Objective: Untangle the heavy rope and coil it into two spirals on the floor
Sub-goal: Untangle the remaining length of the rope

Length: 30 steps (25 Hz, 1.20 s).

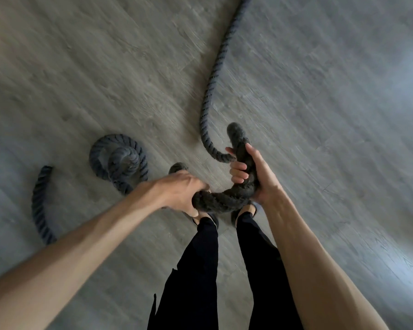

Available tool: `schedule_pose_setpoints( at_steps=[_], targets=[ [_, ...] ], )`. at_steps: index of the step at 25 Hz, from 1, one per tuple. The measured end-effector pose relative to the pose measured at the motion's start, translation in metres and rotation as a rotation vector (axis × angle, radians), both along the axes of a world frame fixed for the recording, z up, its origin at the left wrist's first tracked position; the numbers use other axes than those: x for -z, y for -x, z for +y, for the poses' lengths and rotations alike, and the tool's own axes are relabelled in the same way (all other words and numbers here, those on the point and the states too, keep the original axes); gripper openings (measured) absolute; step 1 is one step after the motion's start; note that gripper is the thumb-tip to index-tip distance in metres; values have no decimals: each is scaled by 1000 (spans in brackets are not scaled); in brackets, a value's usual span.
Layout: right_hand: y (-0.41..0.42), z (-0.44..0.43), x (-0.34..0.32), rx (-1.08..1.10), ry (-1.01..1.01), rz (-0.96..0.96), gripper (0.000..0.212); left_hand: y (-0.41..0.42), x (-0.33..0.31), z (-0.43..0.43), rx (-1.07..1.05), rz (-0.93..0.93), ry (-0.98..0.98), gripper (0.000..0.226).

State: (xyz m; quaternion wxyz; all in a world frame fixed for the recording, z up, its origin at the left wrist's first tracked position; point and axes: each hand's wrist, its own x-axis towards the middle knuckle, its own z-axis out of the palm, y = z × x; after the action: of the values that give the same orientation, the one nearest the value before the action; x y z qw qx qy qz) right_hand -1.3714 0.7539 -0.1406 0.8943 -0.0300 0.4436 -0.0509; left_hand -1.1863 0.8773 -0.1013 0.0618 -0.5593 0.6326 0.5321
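Lower centre: left hand (pixel 177 190) and right hand (pixel 253 177) each clench the rope (pixel 227 198), a bend sagging between them. A small coil (pixel 119 160) lies on the floor (pixel 81 67) at left. One strand exits the top edge; motion blur softens detail.

One wide-angle camera on the person's head looks steeply down at the grey floor (pixel 93 67). The left hand (pixel 179 189) and right hand (pixel 264 178), both gripping the rope (pixel 224 201), sit close beneath it at lower centre; frame edges bow and blur.
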Motion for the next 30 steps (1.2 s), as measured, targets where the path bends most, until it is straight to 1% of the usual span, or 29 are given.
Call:
schedule_pose_setpoints(
  at_steps=[2, 3, 4, 5, 6, 7, 8, 9, 10, 11, 12, 13, 14, 15, 16, 17, 19, 20, 21, 23, 24, 25, 26, 27, 28, 30],
  targets=[
    [4, -12, -1, -46, 39, -146, 59, 4, -3, -23, 120, -42, -211, 43],
    [5, -20, -1, -53, 56, -175, 62, 10, -2, -30, 154, -70, -252, 43],
    [7, -28, 0, -39, 68, -171, 64, 17, 0, -34, 130, -86, -235, 42],
    [11, -36, 5, 14, 74, -132, 64, 23, 3, -35, 35, -100, -175, 42],
    [17, -42, 10, 107, 67, -66, 59, 28, 6, -36, -114, -131, -105, 43],
    [22, -43, 17, 207, 59, 23, 52, 31, 9, -38, -295, -190, -42, 44],
    [26, -39, 22, 255, 71, 135, 44, 36, 12, -43, -480, -278, 14, 47],
    [28, -29, 27, 213, 126, 263, 36, 41, 14, -51, -645, -381, 40, 52],
    [27, -13, 31, 51, 236, 391, 33, 48, 17, -61, -791, -456, 18, 58],
    [25, 7, 34, -180, 373, 457, 38, 56, 21, -72, -925, -475, -43, 63],
    [21, 28, 33, -426, 510, 437, 51, 64, 23, -85, -1065, -440, -121, 68],
    [15, 49, 31, -627, 624, 368, 63, 69, 25, -98, -1219, -370, -197, 72],
    [8, 66, 29, -742, 712, 304, 69, 73, 25, -110, -1373, -281, -269, 74],
    [-1, 77, 26, -754, 788, 270, 64, 76, 24, -120, -1518, -178, -323, 73],
    [-11, 83, 20, -683, 858, 280, 49, 78, 23, -131, -1644, -72, -353, 69],
    [-19, 84, 15, -553, 882, 320, 41, 79, 23, -144, -1743, 24, -360, 61],
    [-28, 73, 10, -312, 819, 429, 52, 80, 21, -173, -1833, 168, -373, 47],
    [-30, 66, 8, -232, 785, 470, 53, 80, 24, -188, -1831, 217, -377, 44],
    [-29, 57, 7, -167, 749, 500, 49, 80, 26, -201, -1797, 266, -395, 45],
    [-28, 36, 5, -27, 626, 478, 43, 76, 31, -217, -1633, 374, -455, 44],
    [-28, 22, 2, 70, 529, 438, 45, 73, 34, -219, -1518, 388, -455, 39],
    [-25, 9, 2, 182, 424, 390, 45, 68, 37, -216, -1382, 340, -415, 35],
    [-20, -4, 1, 273, 327, 358, 42, 60, 41, -209, -1230, 238, -340, 34],
    [-12, -14, 1, 331, 240, 332, 39, 49, 45, -197, -1087, 147, -261, 35],
    [-3, -24, 1, 353, 178, 313, 38, 37, 50, -183, -965, 106, -224, 37],
    [18, -39, 1, 343, 90, 235, 38, 17, 55, -148, -767, 98, -290, 47]
  ],
)
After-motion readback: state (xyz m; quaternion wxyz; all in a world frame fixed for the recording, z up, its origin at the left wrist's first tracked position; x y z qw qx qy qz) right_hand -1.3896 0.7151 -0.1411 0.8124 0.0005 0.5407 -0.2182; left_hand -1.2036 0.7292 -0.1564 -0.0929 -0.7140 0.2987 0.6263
